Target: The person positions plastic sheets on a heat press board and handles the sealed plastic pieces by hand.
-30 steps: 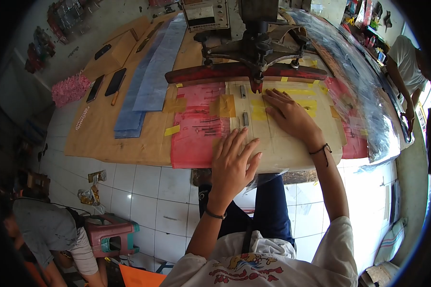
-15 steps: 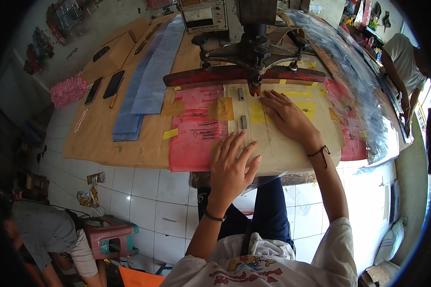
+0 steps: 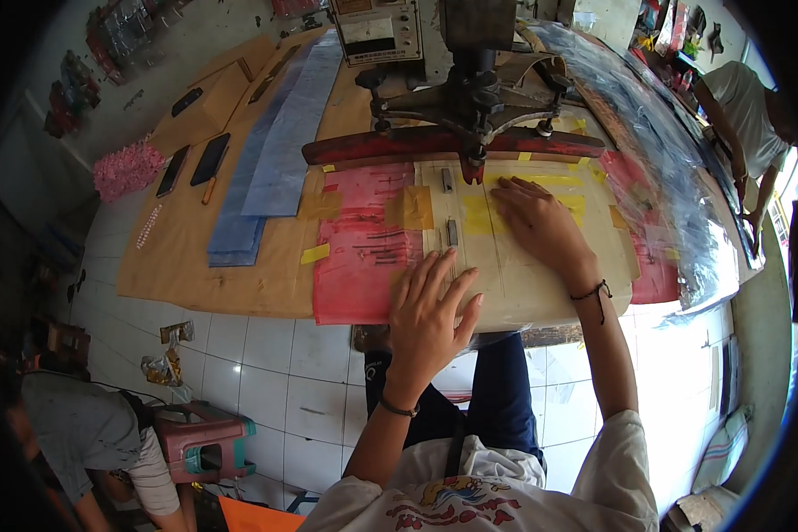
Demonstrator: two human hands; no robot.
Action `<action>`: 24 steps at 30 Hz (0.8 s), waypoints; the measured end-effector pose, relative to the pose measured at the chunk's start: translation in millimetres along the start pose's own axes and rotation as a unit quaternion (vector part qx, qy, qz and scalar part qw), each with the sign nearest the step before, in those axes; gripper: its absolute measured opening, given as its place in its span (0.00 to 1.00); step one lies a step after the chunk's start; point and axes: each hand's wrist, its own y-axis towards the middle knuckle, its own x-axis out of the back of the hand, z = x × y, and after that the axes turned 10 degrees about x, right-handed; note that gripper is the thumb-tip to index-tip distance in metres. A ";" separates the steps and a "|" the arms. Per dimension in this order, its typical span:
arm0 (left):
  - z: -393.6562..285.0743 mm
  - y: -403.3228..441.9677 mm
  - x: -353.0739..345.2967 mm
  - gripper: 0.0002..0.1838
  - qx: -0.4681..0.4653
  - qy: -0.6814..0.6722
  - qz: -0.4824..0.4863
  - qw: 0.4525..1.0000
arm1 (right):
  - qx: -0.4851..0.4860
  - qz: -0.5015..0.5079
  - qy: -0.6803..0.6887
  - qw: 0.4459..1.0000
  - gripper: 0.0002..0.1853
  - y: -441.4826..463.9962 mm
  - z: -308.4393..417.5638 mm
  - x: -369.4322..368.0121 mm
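My left hand (image 3: 428, 310) lies flat with its fingers spread at the front edge of the worktable, over the border of a red sheet (image 3: 356, 279) and a beige sheet (image 3: 523, 293). Nothing is held in it. Resting palm down on the beige sheet near yellow tape strips (image 3: 481, 215), my right hand (image 3: 543, 229) has its fingers stretched and a little bent. Two small metal pieces, one (image 3: 452, 233) just above my left fingertips and one (image 3: 447, 181) farther back, lie on the beige sheet. A red press bar (image 3: 381, 145) hangs from a black clamp frame (image 3: 479, 111) behind my hands.
Blue sheets (image 3: 270, 177), two dark phones (image 3: 210, 157) and pink material (image 3: 128, 167) are on the left. Clear plastic (image 3: 683, 204) covers the right side. One person (image 3: 89, 421) bends by a stool (image 3: 206, 443) at lower left; another (image 3: 743, 115) stands at right.
My right hand has shifted slightly right and its fingers are more bent. My left hand stays nearly in place. The person at right has moved an arm.
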 end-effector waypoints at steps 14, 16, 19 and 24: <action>0.4 0.1 -2.8 0.18 0.002 0.001 0.000 1.000 | -0.012 0.028 0.006 1.000 0.19 -1.5 0.0 1.5; 0.1 0.4 -2.5 0.18 0.000 0.002 0.001 1.000 | -0.007 0.026 0.006 1.000 0.20 -2.1 -2.0 0.2; -0.4 -0.2 -1.2 0.19 -0.001 0.003 0.003 1.000 | -0.005 0.029 0.005 1.000 0.20 -1.9 -2.7 -0.7; -0.8 -0.3 -0.2 0.19 -0.004 0.004 0.004 1.000 | 0.011 0.012 -0.004 1.000 0.19 -4.1 -6.4 -5.5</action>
